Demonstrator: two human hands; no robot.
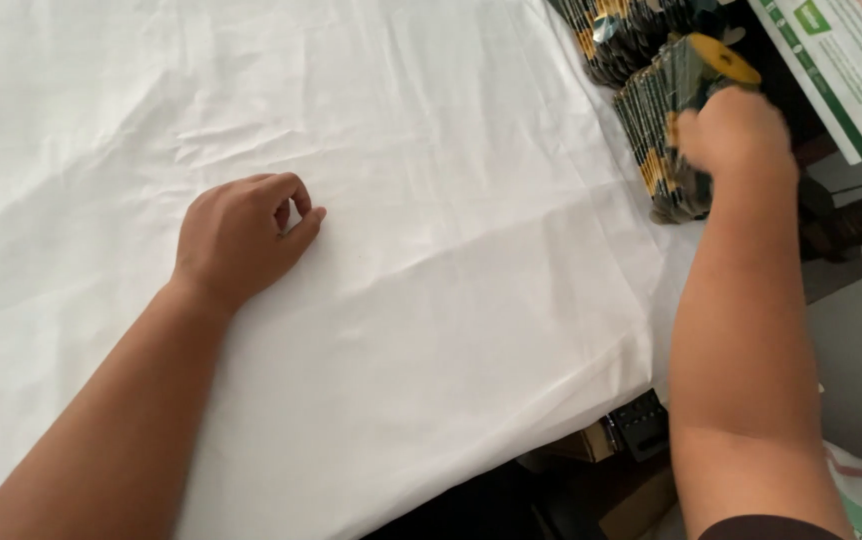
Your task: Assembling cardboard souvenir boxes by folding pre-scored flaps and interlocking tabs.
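The right hand (pixel 736 135) is out at the far right edge of the table (pixel 431 330), closed over the top of a stack of dark green and yellow flat packs (pixel 663 140). It is blurred, so the fingers cannot be made out one by one, but the fist wraps the upper end of the stack, and a yellow tip pokes out just above the knuckles. That stack stands on edge at the rim of the white cloth (pixel 401 120) that covers the table. A second bundle of like packs (pixel 621 35) lies just behind it, cut off by the top of the frame.

Over to the left hand (pixel 246 235): it rests on the cloth well apart from the packs, loosely curled, thumb and forefinger tips pinched together. Whether it pinches the cloth or anything small cannot be told.

At the top right, a white and green printed sheet (pixel 846 70) is partly out of frame. Below the table edge, a dark object (pixel 639 425) and brown cardboard show, too shadowed to name.
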